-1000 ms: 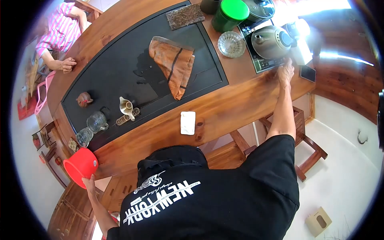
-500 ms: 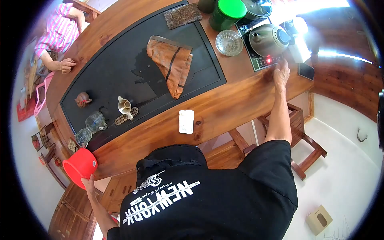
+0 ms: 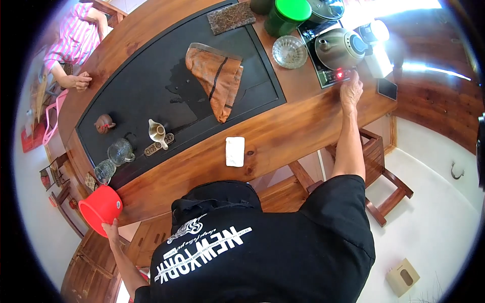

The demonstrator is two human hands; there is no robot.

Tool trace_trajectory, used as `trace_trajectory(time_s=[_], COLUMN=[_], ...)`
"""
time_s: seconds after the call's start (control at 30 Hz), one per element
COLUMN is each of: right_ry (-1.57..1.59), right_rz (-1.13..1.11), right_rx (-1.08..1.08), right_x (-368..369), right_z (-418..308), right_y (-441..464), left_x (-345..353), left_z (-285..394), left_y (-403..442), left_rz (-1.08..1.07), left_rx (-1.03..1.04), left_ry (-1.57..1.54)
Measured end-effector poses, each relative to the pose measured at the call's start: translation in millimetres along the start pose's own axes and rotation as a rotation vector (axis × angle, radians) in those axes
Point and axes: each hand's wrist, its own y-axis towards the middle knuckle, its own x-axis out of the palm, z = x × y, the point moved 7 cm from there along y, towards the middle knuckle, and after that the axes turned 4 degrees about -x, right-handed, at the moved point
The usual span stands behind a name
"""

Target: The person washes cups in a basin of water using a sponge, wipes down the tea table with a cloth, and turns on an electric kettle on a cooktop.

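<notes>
My left hand (image 3: 110, 230) grips the rim of a red bucket (image 3: 102, 207) at the table's left end. At the right, my right hand (image 3: 351, 90) reaches over the wooden table (image 3: 288, 121), its fingertips at the front control panel of a black cooktop (image 3: 326, 76). A red light glows on the panel beside those fingertips. On the cooktop stands a steel kettle (image 3: 337, 49). The fingers of my right hand are partly curled, and whether they hold anything is too small to tell.
A brown cloth (image 3: 217, 78) lies on the black tray (image 3: 151, 76) near a metal pitcher (image 3: 157, 132), a teapot (image 3: 104, 123) and glass pitchers. A white pack (image 3: 235, 151), glass ashtray (image 3: 289, 52), green-lidded jar (image 3: 288, 17) and phone (image 3: 387, 89) are around. Another person (image 3: 76, 38) sits far left.
The red light on the cooktop panel has come on since the earliest frame. My right hand has shifted slightly left along the panel. My left hand still holds the bucket.
</notes>
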Motion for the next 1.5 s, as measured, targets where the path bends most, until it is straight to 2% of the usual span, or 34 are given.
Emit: trace_trajectory(time_s=[0.1, 0.2, 0.3, 0.43, 0.5, 0.57, 0.63, 0.77, 0.83, 0.87, 0.93, 0.97, 1.0, 1.03, 1.13, 1.2, 1.27, 1.37, 1.43, 1.47, 1.5], right_ry=[-0.009, -0.144, -0.147, -0.001, 0.004, 0.010, -0.159, -0.169, 0.147, 0.148, 0.507, 0.639, 0.639, 0.480, 0.366, 0.658, 0.433, 0.461, 0.358, 0.357, 0.232], right_rz=[-0.015, -0.109, -0.178, -0.044, -0.034, -0.020, -0.245, -0.247, -0.032, -0.030, 0.231, 0.256, 0.263, 0.265, 0.305, 0.138, 0.106, 0.009, -0.070, -0.070, -0.039], right_rx=[-0.031, -0.010, -0.012, -0.010, -0.012, -0.013, 0.025, 0.035, 0.158, 0.158, 0.163, 0.253, 0.253, 0.097, -0.135, 0.188, 0.029, 0.045, 0.188, 0.189, 0.070], right_x=[2, 4, -6, -9, -11, -13, 1, -10, -37, -36, -55, -55, -60, -71, -96, -97, -91, -90, -80, -75, -74], right_z=[-1, -4, -13, -3, -6, -8, -3, -7, -18, -15, -10, -3, -2, -11, -45, -48, -47, -54, -38, -30, -32], right_y=[-1, -1, 4, 7, 3, 2, -1, 6, 8, 13, 27, 32, 40, 52, 74, 82, 93, 102, 112, 115, 117], left_x=[-4, -3, -2, 0, -6, -4, -4, -1, -1, -2, -3, -3, -2, -2, -1, 1, 1, -1, 1, 0, -2], left_z=[6, 11, 12, 14, 20, 29, 35, 33, 36, 37, 36, 31, 29, 27, 17, 17, 22, 25, 18, 16, 19], left_y=[-6, -8, -7, -11, -15, -22, -25, -22, -25, -28, -25, -21, -19, -17, -12, -11, -15, -16, -12, -11, -12], left_rz=[0.078, 0.055, 0.023, 0.031, 0.156, 0.129, 0.101, 0.058, 0.049, 0.069, 0.088, 0.077, 0.067, 0.067, 0.084, 0.070, 0.056, 0.039, 0.036, 0.071, 0.106], left_rx=[0.003, 0.063, 0.038, 0.035, 0.083, 0.079, 0.079, 0.085, 0.080, 0.080, 0.086, 0.093, 0.101, 0.108, 0.088, 0.110, 0.110, 0.099, 0.091, 0.110, 0.128], left_ry=[0.096, 0.012, 0.055, 0.025, 0.165, 0.085, 0.005, -0.032, -0.040, -0.023, -0.008, 0.010, 0.025, 0.019, 0.041, -0.066, -0.064, -0.038, -0.021, 0.004, 0.029])
